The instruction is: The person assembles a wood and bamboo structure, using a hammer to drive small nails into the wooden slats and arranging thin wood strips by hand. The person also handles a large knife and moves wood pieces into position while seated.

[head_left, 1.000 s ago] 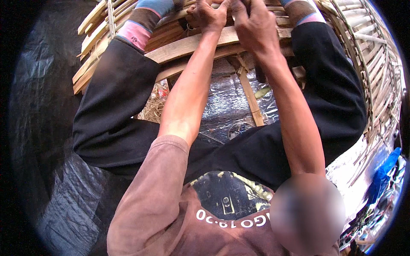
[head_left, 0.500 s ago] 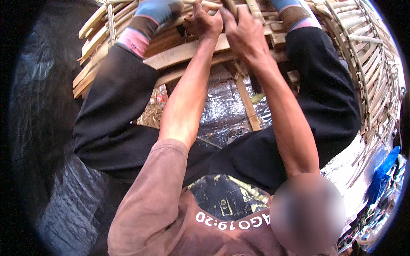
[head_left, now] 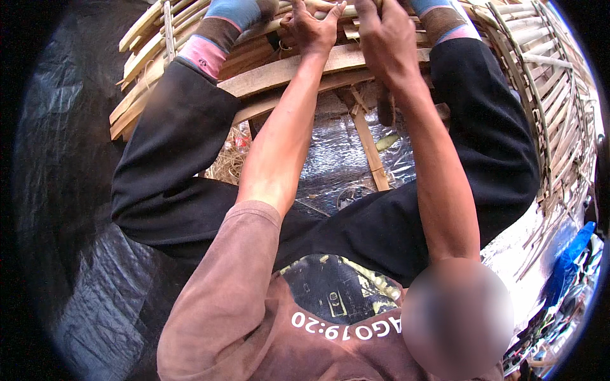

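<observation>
My left hand (head_left: 312, 30) is at the top edge, closed around a pale bamboo strip (head_left: 325, 6), its thumb pointing right. To its right, my right hand (head_left: 389, 46) is in a fist on a dark-handled tool (head_left: 386, 108). The handle's end sticks out below the fist; the tool's working end is hidden or out of view, so its kind cannot be told. Beneath both hands run wooden slats (head_left: 298, 71) of a low bench or frame, between my two socked feet.
A woven bamboo lattice (head_left: 540, 70) curves along the right. More bamboo slats (head_left: 143, 76) stick out at the upper left. Black sheeting (head_left: 57, 159) covers the left side. Silvery foil sheet (head_left: 337, 152), a narrow wooden strip (head_left: 368, 149) and dry shavings (head_left: 225, 159) lie below my arms.
My right hand has moved right, away from my left hand, with the dark-handled tool. My left hand has shifted slightly up and right.
</observation>
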{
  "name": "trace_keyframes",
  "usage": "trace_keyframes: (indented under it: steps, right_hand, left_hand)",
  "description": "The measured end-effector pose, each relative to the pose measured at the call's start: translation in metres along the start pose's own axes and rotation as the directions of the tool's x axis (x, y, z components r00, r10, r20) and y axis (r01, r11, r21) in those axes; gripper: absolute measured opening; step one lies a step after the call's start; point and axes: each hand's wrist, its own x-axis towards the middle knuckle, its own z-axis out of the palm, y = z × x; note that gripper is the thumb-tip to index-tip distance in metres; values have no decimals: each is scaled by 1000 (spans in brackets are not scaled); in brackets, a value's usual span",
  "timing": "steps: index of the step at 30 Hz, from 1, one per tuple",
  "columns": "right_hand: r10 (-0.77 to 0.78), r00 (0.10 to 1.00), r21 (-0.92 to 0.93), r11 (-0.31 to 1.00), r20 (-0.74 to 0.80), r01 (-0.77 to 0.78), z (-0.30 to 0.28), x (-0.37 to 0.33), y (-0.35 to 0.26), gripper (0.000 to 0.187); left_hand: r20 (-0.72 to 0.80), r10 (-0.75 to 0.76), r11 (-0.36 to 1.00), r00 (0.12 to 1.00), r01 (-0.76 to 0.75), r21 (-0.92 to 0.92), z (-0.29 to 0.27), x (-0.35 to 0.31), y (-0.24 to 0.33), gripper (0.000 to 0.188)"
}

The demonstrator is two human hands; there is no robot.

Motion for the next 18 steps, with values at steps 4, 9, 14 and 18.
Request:
trace_keyframes:
  steps: [4, 9, 14, 18]
  right_hand:
    - [383, 891, -337, 895, 243, -293, 10, -11, 22, 54]
    - [279, 948, -212, 946, 155, -244, -5, -3, -17, 43]
    - [359, 932, 97, 927, 41, -361, -14, 4, -16, 42]
    - [532, 843, -46, 847, 81, -530, -24, -2, -11, 40]
  left_hand:
    - [-27, -31, 999, 999, 31, 10, 5, -2, -1, 66]
    - [20, -27, 995, 999, 29, -94, -1, 2, 4, 56]
    - [-3, -64, 993, 998, 63, -98, 10, -1, -2, 45]
    - [34, -10, 997, 999, 13, -78, 5, -2, 0, 39]
